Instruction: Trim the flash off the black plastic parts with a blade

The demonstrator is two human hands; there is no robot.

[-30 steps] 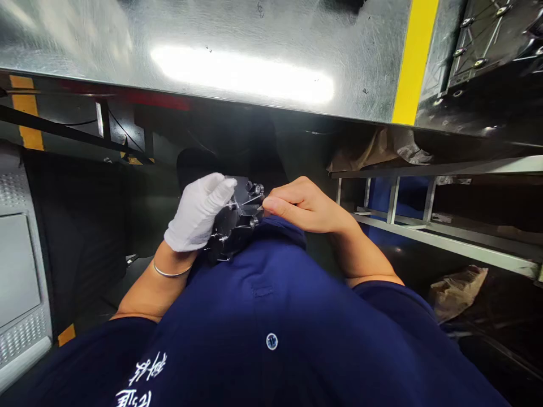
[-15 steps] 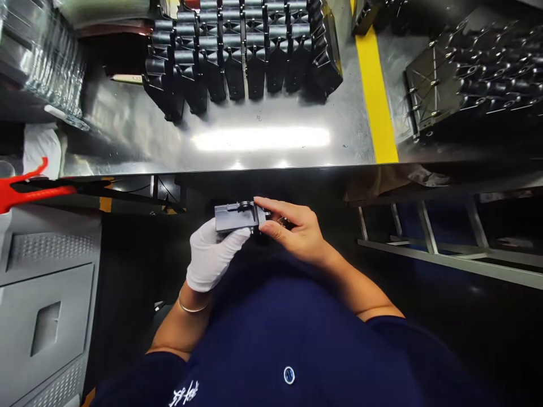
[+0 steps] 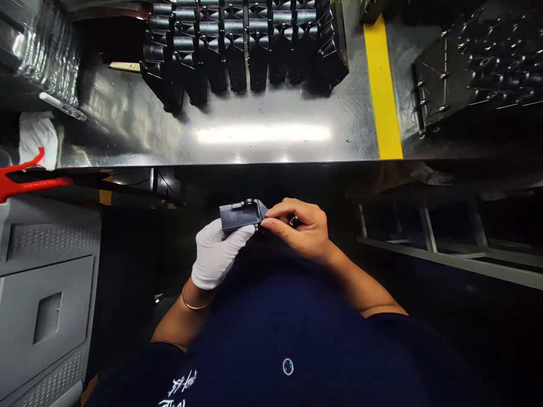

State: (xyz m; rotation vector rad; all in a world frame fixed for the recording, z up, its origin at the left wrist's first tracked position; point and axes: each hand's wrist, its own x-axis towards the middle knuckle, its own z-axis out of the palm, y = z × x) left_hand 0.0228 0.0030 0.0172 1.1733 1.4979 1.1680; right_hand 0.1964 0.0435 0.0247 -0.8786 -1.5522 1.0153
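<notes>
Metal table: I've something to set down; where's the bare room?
The table is bare along its near edge, between the white cloth and the yellow stripe, in front of the black parts. Crowded: under those parts, the plastic stack, and black pieces right of the stripe.

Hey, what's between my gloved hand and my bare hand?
The head view shows a dark part: the left hand holds it, the right hand touches its right end.
</notes>
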